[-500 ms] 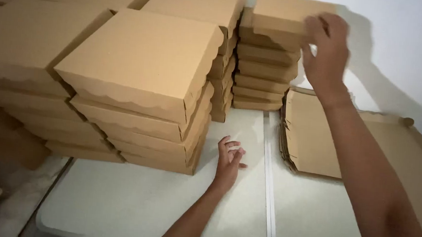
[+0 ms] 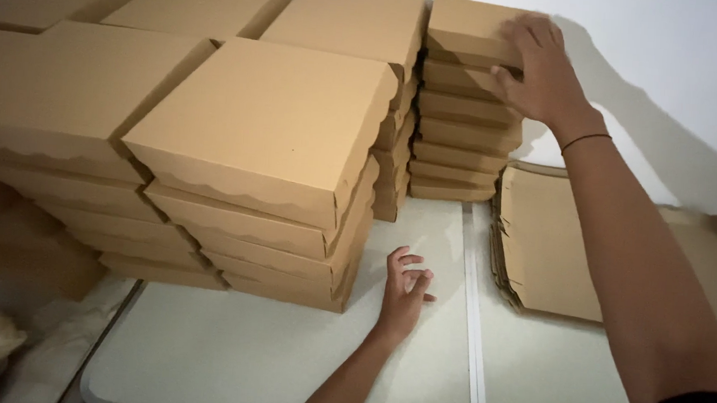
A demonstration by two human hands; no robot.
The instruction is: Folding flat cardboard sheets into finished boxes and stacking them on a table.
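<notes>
My right hand (image 2: 541, 71) reaches up to the top box (image 2: 468, 30) of the narrow stack of boxes (image 2: 462, 133) against the white wall (image 2: 665, 71); the fingers drape over its lid and the thumb presses its front edge, so the grip is closed around that box's near corner. A thin dark band sits on that wrist. My left hand (image 2: 404, 291) rests on the pale surface (image 2: 266, 353) below and left of the narrow stack, palm down, fingers loosely spread and curled, holding nothing. Left of the narrow stack, brown cardboard boxes with scalloped lid edges stand in wider piles; the nearest big pile (image 2: 260, 179) rises just beside my left hand. Right of the narrow stack, a pile of flat unfolded cardboard sheets (image 2: 547, 238) lies on the surface. A raised pale seam (image 2: 472, 316) runs down the surface below the narrow stack.
</notes>
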